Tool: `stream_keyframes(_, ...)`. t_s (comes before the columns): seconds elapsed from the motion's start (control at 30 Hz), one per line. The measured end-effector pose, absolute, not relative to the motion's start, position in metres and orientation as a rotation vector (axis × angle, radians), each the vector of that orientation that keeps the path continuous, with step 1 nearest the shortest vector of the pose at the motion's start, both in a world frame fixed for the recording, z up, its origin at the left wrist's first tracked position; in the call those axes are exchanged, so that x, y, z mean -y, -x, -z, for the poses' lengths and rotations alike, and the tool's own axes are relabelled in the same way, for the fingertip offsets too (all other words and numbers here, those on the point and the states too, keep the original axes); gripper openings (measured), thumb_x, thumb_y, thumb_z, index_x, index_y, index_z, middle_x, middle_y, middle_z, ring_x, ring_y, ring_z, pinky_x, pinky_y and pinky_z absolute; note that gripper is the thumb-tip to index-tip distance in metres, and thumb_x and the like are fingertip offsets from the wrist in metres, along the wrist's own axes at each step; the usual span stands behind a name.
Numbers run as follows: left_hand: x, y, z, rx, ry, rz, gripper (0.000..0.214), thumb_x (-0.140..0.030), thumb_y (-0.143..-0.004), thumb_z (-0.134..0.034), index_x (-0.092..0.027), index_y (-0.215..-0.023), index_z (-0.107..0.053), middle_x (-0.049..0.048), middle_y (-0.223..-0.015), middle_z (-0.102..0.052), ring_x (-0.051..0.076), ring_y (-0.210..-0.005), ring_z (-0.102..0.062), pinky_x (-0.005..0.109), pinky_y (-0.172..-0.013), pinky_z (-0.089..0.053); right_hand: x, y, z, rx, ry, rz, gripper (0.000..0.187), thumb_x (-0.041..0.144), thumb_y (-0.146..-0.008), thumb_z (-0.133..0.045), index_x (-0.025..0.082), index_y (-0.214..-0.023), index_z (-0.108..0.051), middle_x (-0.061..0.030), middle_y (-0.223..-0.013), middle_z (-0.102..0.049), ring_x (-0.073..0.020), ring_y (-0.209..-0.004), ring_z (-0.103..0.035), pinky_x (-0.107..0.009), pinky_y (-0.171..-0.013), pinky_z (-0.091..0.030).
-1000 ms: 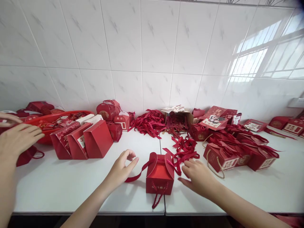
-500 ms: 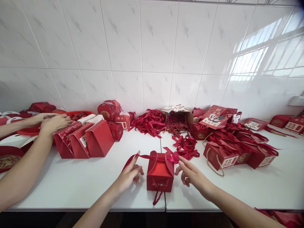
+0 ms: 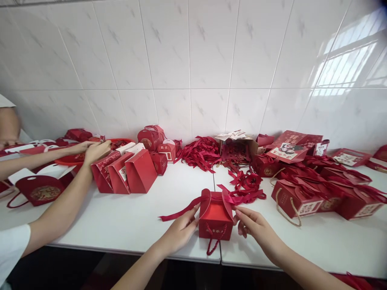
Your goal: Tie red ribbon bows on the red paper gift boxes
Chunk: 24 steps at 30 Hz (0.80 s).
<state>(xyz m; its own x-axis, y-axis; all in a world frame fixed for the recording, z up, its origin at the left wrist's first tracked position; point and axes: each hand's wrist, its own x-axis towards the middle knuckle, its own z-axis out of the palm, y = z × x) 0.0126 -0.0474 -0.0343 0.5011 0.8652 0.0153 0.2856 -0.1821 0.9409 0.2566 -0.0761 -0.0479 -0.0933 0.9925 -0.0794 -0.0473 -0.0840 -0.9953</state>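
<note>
A small red gift box [image 3: 215, 227] stands upright at the table's front, with a twisted red cord handle [image 3: 215, 237] hanging down its near face. A red ribbon [image 3: 181, 212] runs through its rounded top flaps, one tail lying out to the left and the other end to the right. My left hand [image 3: 181, 231] presses on the box's left side, its fingertips partly behind the box. On the opposite side my right hand [image 3: 254, 226] touches the box with bent fingers, so the box sits gripped between both hands.
Behind lie a ribbon pile [image 3: 201, 153] and an open carton [image 3: 238, 147]. Finished-looking red boxes [image 3: 302, 199] cluster on the right; tall red boxes [image 3: 140, 173] stand left. A co-worker's hands [image 3: 96, 151] are over a red basin [image 3: 68, 161]. A table seam [image 3: 221, 253] runs below the box.
Both my hands have come down from the ribbon ends to the box's sides. The left ribbon tail now lies loose. The view has swung left, showing more of the co-worker's side.
</note>
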Motion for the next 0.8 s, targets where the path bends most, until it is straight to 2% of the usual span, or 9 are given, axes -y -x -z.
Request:
stream_keyframes(0.17,0.049,-0.013,0.045,-1.022,-1.775,-0.734,0.046,-0.044,-0.093,-0.041,-0.030,-0.136,-0.046,0.0052,-0.138,-0.051,0.027,-0.125,-0.046,0.040,-0.106,-0.035,0.078,-0.256,0.054,1.463,1.301,-1.203,0.065,0.059,-0.081,-0.051,0.014,-0.128,-0.051,0.0007,-0.066,-0.055,-0.0122,-0.053,-0.044,-0.027,-0.053,-0.036)
stream_keyframes(0.27,0.049,-0.012,0.052,-1.037,-1.792,-0.758,0.047,-0.043,-0.094,-0.040,-0.029,-0.138,-0.043,0.0062,-0.138,-0.051,0.026,-0.124,-0.048,0.039,-0.105,-0.036,0.079,-0.256,0.059,1.567,1.313,-1.161,0.065,0.057,-0.085,-0.044,0.012,-0.132,-0.047,-0.0001,-0.066,-0.055,-0.0129,-0.055,-0.043,-0.027,-0.053,-0.036)
stream_keyframes(0.5,0.052,-0.013,0.050,-1.023,-1.777,-0.786,0.045,-0.042,-0.093,-0.041,-0.030,-0.136,-0.046,0.0052,-0.139,-0.050,0.026,-0.127,-0.045,0.038,-0.107,-0.034,0.081,-0.254,0.063,1.630,1.256,-1.214,0.058,0.051,-0.091,-0.036,0.016,-0.137,-0.040,0.0013,-0.067,-0.053,-0.0126,-0.054,-0.042,-0.027,-0.055,-0.037)
stream_keyframes(0.63,0.053,-0.013,0.052,-1.023,-1.788,-0.799,0.045,-0.042,-0.093,-0.041,-0.030,-0.136,-0.046,0.0064,-0.134,-0.052,0.026,-0.126,-0.045,0.037,-0.107,-0.032,0.082,-0.255,0.063,1.656,1.298,-1.202,0.059,0.050,-0.092,-0.033,0.017,-0.141,-0.035,0.0000,-0.067,-0.056,-0.0161,-0.060,-0.047,-0.028,-0.057,-0.038)
stream_keyframes(0.7,0.052,-0.012,0.056,-1.061,-1.764,-0.812,0.047,-0.043,-0.092,-0.042,-0.029,-0.138,-0.044,0.0073,-0.123,-0.058,0.025,-0.119,-0.049,0.037,-0.103,-0.035,0.082,-0.255,0.065,1.672,1.308,-1.194,0.058,0.048,-0.092,-0.032,0.020,-0.143,-0.032,0.0002,-0.066,-0.057,-0.0179,-0.064,-0.050,-0.030,-0.062,-0.039)
stream_keyframes(0.8,0.050,-0.010,0.060,-1.159,-1.592,-0.870,0.051,-0.045,-0.091,-0.044,-0.029,-0.139,-0.040,0.0054,-0.103,-0.060,0.020,-0.092,-0.057,0.032,-0.085,-0.044,0.082,-0.254,0.068,1.604,1.305,-1.196,0.059,0.048,-0.091,-0.038,0.021,-0.143,-0.032,0.0022,-0.064,-0.055,-0.0179,-0.065,-0.051,-0.031,-0.066,-0.040)
